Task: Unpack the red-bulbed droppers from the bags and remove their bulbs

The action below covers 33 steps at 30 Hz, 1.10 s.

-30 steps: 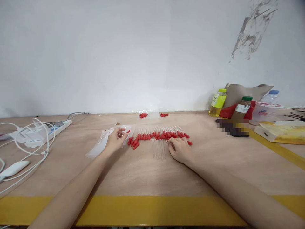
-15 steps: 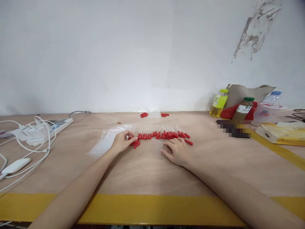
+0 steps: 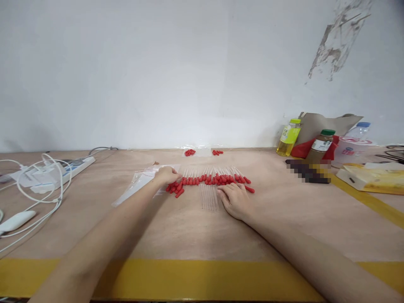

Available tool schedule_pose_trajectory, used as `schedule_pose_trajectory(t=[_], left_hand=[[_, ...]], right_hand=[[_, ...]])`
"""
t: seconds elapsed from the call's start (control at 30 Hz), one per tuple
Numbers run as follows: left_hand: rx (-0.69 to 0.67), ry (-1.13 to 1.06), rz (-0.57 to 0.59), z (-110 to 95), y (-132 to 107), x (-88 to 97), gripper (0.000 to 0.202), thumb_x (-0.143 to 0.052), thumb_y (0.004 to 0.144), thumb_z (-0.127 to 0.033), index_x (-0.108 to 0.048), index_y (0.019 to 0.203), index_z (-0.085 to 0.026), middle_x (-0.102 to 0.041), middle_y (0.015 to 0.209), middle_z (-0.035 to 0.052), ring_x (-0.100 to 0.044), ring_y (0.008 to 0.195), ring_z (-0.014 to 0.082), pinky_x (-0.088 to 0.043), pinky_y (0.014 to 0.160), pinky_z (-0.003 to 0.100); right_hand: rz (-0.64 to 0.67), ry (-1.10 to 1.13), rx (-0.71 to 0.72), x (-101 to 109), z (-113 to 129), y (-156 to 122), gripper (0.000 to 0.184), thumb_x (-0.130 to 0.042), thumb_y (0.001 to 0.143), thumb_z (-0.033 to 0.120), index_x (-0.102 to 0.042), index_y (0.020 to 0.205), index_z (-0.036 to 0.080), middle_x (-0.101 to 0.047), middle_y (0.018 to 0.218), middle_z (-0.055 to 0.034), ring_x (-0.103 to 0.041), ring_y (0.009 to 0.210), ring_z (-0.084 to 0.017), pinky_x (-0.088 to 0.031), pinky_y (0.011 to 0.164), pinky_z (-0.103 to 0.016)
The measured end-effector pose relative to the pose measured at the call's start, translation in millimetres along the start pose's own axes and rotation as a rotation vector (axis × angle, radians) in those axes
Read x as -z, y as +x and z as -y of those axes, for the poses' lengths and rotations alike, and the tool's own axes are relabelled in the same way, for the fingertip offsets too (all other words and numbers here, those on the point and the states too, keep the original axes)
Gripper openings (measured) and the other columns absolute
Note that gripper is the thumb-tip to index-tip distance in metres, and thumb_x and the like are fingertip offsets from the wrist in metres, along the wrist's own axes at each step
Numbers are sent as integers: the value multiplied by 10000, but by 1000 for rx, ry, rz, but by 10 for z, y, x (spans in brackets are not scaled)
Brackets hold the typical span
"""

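Droppers with red rubber bulbs (image 3: 202, 179) and thin clear tubes lie side by side in a row, tips toward the wall. My left hand (image 3: 166, 174) is at the row's left end, its fingers pinched together; whatever they hold is hidden. Loose red bulbs (image 3: 179, 193) are heaped just below that hand. Several bare clear tubes (image 3: 208, 198) lie parallel in front of the row. Resting at their right edge, my right hand (image 3: 235, 200) has its fingers curled together, and I cannot make out anything in them. One dropper (image 3: 249, 189) lies just beyond its knuckles.
A clear zip bag (image 3: 134, 191) lies under my left forearm. Small groups of red bulbs (image 3: 190, 152) sit by the wall. Power strip (image 3: 80, 166) and white cables (image 3: 59, 185) are at left; bottles (image 3: 288, 136), a dark phone-like object (image 3: 307, 171) and tissue pack (image 3: 372, 177) at right.
My left hand has moved away from me, from the loose bulbs to the row's left end. My right hand has drawn slightly right, uncovering more of the bare tubes.
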<state>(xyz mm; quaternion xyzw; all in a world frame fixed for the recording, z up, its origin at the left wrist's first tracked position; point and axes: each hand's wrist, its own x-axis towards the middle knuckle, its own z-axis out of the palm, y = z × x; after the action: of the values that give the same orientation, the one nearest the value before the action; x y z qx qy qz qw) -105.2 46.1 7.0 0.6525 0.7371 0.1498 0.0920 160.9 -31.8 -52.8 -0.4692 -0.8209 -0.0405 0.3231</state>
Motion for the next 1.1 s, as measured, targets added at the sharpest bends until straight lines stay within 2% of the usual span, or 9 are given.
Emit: schedule_pose_trajectory(t=[0.13, 0.27, 0.43, 0.57, 0.73, 0.77, 0.83, 0.97, 1.1], left_hand=[[73, 56, 146, -202, 86, 1, 240, -635, 598, -358, -593, 490, -147, -564, 437, 45, -546, 481, 185, -391, 508, 270], [95, 77, 192, -315, 94, -16, 240, -632, 611, -285, -552, 444, -133, -546, 430, 47, -537, 475, 182, -393, 492, 270], [109, 80, 142, -310, 150, -29, 171, -624, 613, -219, -559, 486, -124, -548, 451, 48, -550, 506, 196, -387, 489, 269], [46, 64, -1, -260, 161, 24, 179, -532, 718, -245, -577, 591, -128, -572, 530, 70, -573, 570, 219, -382, 518, 282], [-237, 0, -224, -237, -215, 25, 212, -359, 861, -296, -526, 913, -176, -609, 832, 59, -563, 779, 194, -391, 661, 284], [-332, -16, -230, -229, -340, -11, 182, -387, 857, -310, -514, 913, -193, -603, 819, 35, -557, 766, 177, -392, 674, 273], [-662, -41, -240, -205, -594, -122, 155, -425, 850, -321, -513, 846, -193, -586, 765, 22, -539, 714, 164, -394, 658, 268], [-976, -16, -371, -165, -942, -405, 172, -422, 875, -285, -501, 764, -179, -566, 726, 23, -517, 708, 153, -393, 677, 272], [-1063, -40, -454, -195, -1010, -574, 188, -456, 870, -278, -498, 728, -161, -556, 685, 27, -490, 671, 145, -392, 657, 272]], right_hand=[[16, 47, -69, -6, -48, 12, 329, -327, 874, 175, -550, 1116, 169, -657, 958, -54, -546, 898, -180, -313, 806, -335], [-28, 47, -67, -4, -62, 15, 322, -360, 856, 165, -573, 1098, 165, -654, 961, -64, -546, 880, -181, -315, 779, -328], [-115, 30, -34, 25, -55, 10, 293, -399, 847, 179, -605, 1055, 193, -666, 878, -51, -542, 802, -167, -307, 749, -320], [-164, 27, -33, 38, -60, 10, 290, -395, 848, 178, -598, 1054, 190, -661, 892, -54, -546, 814, -168, -321, 758, -329], [-337, 22, -41, 50, -82, 10, 426, -460, 824, 336, -462, 1219, 175, -504, 1169, -130, -474, 1041, -240, -359, 845, -378], [-371, 12, -26, 60, -87, 7, 505, -485, 805, 386, -422, 1256, 167, -454, 1221, -147, -449, 1076, -258, -359, 862, -392], [-383, -19, 65, 87, -93, -2, 598, -523, 771, 458, -397, 1283, 176, -413, 1264, -151, -421, 1108, -274, -338, 897, -415], [-247, -51, 367, 121, -64, -22, 431, -521, 796, 441, -513, 1184, 254, -589, 1089, -60, -466, 1056, -224, -222, 970, -438], [-174, -39, 449, 95, 2, -24, 272, -467, 851, 374, -594, 1061, 255, -666, 844, -12, -519, 908, -168, -181, 960, -429]])
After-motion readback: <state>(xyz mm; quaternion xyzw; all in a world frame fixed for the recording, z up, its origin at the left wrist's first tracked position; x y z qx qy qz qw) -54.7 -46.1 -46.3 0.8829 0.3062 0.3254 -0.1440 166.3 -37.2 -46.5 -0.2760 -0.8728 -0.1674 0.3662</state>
